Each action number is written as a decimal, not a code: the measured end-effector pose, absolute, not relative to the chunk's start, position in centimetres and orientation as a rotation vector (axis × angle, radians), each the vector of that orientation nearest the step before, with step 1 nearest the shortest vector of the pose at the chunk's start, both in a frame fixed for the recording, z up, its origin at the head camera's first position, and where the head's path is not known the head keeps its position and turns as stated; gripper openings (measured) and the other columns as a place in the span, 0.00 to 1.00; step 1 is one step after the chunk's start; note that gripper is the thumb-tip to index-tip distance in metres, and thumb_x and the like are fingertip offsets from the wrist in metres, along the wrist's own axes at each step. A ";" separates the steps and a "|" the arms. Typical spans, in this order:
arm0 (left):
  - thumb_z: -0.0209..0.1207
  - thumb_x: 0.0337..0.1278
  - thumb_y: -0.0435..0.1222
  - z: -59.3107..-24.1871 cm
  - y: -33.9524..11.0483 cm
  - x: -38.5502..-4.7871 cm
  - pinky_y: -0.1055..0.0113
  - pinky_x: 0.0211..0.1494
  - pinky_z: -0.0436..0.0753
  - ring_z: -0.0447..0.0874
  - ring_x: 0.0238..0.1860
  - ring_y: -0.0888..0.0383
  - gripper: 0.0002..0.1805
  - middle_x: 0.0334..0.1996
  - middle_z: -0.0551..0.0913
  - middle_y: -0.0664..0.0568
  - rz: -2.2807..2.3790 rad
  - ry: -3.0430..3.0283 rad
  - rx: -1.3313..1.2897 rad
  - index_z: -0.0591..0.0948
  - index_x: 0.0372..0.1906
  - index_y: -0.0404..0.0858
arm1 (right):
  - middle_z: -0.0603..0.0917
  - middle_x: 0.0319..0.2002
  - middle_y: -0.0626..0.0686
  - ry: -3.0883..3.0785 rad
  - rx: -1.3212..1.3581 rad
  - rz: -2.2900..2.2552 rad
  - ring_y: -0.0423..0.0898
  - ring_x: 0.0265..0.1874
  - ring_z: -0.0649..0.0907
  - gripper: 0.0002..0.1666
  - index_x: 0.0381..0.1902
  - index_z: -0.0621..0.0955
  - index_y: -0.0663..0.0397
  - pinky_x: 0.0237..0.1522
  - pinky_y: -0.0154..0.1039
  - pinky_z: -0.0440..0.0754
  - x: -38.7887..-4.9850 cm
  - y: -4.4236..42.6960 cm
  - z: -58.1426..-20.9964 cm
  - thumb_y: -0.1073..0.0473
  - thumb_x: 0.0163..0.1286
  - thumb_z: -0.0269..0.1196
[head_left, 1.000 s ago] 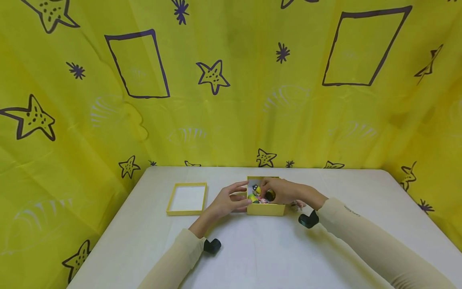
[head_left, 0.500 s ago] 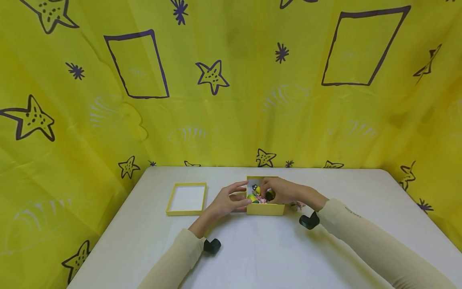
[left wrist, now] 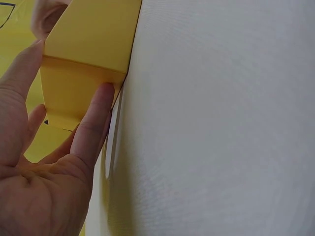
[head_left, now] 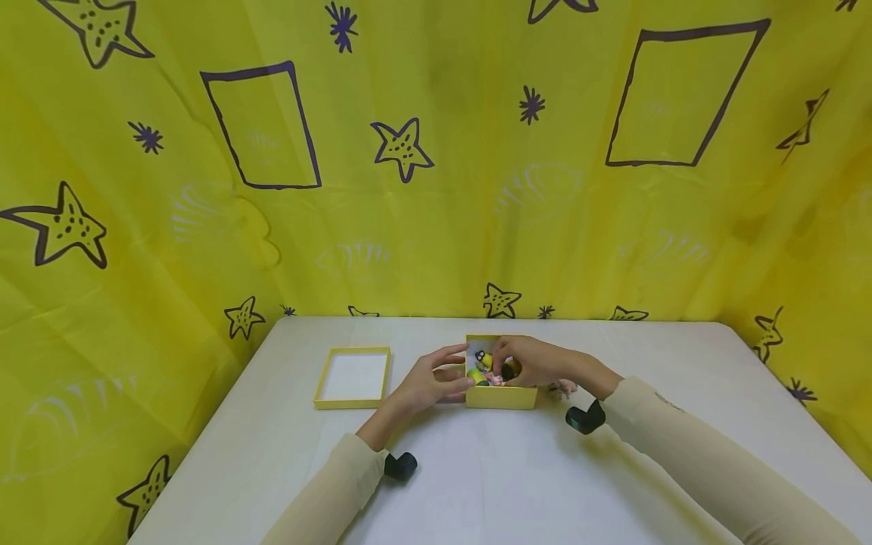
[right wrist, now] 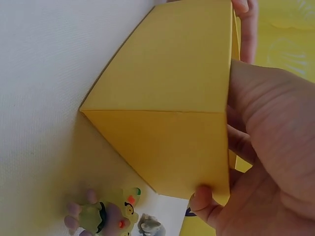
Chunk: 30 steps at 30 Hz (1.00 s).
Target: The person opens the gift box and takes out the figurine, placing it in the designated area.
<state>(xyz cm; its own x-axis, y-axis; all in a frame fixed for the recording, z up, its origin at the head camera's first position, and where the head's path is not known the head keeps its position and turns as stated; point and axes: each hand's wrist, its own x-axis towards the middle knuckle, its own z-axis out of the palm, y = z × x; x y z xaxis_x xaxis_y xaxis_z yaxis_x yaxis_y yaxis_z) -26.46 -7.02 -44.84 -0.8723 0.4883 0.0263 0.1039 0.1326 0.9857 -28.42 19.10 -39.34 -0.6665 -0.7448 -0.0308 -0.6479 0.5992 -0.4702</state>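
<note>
A yellow box stands uncovered on the table, with several small toy figures inside. One is yellow with a dark head and big eyes; near it lie a green-and-yellow figure and a pink one. My left hand touches the box's left wall with extended fingers, its thumb at the near top corner. My right hand reaches over the right wall into the box. In the right wrist view, one fingertip rests outside that wall. Whatever its other fingers touch inside is hidden.
Left of the box lies a yellow-rimmed lid, white inside up. Beside the box's right wall are a purple-and-green toy figure and a small grey figure. A yellow patterned curtain hangs behind the white table.
Both hands and the box stay almost where they were. The whole head view has shifted down slightly.
</note>
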 end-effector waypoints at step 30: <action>0.70 0.63 0.35 -45.2 -7.1 -26.7 0.57 0.51 0.88 0.79 0.63 0.43 0.39 0.70 0.71 0.37 1.800 2.114 0.568 0.69 0.77 0.45 | 0.86 0.46 0.49 2.580 -1.100 -1.005 0.46 0.33 0.78 0.15 0.52 0.85 0.56 0.32 0.35 0.79 -27.7 21.1 -37.9 0.63 0.69 0.69</action>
